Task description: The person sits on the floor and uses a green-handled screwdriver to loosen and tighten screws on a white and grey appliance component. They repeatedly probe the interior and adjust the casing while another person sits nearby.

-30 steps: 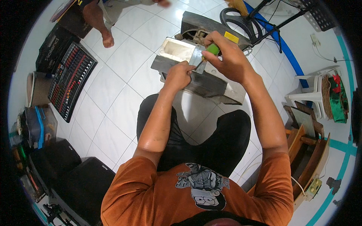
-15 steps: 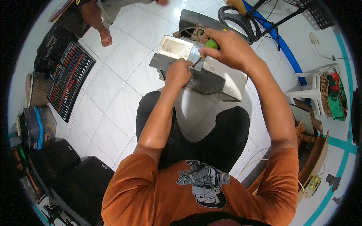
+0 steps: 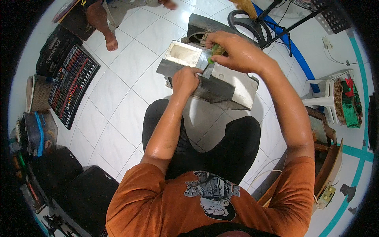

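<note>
A screwdriver [image 3: 210,60] with a green handle is in my right hand [image 3: 241,53], whose fingers wrap round the handle from above. Its dark shaft slants down to the left, with the tip at a metal plate [image 3: 203,59] on a white and dark-grey machine housing [image 3: 241,85]. My left hand [image 3: 185,81] is closed at the housing's dark front panel [image 3: 217,87], its fingertips beside the screwdriver tip. What those fingers pinch is hidden. Left of the plate is an open white compartment [image 3: 183,53] in the housing.
The housing stands on white floor tiles [image 3: 114,114] before my knees. An audio mixer [image 3: 73,85] and black speakers [image 3: 87,197] are at left. Another person's leg [image 3: 98,21] is at the far left. A black stand [image 3: 276,27] and white chair [image 3: 325,96] stand right.
My right hand has turned on the screwdriver handle and its fingers have shifted. The left hand stays at the panel. The whole view has moved slightly.
</note>
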### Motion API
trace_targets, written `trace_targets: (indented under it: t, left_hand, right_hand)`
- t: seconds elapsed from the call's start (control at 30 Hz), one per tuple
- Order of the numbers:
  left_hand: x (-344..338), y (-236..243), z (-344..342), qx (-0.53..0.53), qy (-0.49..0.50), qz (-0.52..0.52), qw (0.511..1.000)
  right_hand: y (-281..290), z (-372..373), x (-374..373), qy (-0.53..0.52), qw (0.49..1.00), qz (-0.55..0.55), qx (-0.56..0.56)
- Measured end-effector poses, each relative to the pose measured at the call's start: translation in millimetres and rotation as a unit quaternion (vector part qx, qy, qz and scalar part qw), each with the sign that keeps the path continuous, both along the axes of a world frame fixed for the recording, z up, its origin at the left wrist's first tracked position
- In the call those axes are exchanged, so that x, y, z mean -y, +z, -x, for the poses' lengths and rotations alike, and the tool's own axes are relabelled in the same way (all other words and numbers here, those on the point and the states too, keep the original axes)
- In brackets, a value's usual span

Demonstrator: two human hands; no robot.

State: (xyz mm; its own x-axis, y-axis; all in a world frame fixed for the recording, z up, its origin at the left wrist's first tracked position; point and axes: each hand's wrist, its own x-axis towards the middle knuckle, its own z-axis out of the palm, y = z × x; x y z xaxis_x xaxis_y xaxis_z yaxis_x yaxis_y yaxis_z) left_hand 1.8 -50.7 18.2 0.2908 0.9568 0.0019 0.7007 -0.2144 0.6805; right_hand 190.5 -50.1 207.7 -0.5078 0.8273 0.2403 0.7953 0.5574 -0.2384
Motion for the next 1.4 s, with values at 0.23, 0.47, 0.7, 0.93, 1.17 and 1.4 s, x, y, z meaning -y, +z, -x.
trace_targets:
  t: [0.23,0.47,0.7,0.93,1.17,1.4]
  left_hand:
    - [-1.8,2.4,0.1,-0.007,-0.003,0.007,1.000]
    - [-1.0,0.0,3.7,-0.002,-0.017,-0.015,1.000]
    - [-4.9,-6.4,7.0,0.003,-0.038,-0.004,0.999]
    - [-6.6,-21.6,5.8,0.049,-0.031,-0.093,0.994]
    - [-3.7,-26.0,6.1,0.073,-0.016,-0.121,0.990]
    - [-5.1,-23.7,6.2,0.065,-0.018,-0.114,0.991]
  right_hand:
    - [7.5,8.5,2.6,-0.032,0.999,0.023,-0.001]
    - [16.8,8.5,-2.7,0.000,0.996,0.076,0.047]
    - [17.0,7.6,-1.8,0.004,0.997,0.060,0.048]
    - [20.9,16.0,-6.0,-0.102,0.977,0.156,0.104]
    - [22.8,11.3,-8.2,-0.127,0.965,0.180,0.141]
    - [24.3,19.6,-5.6,-0.064,0.979,0.150,0.123]
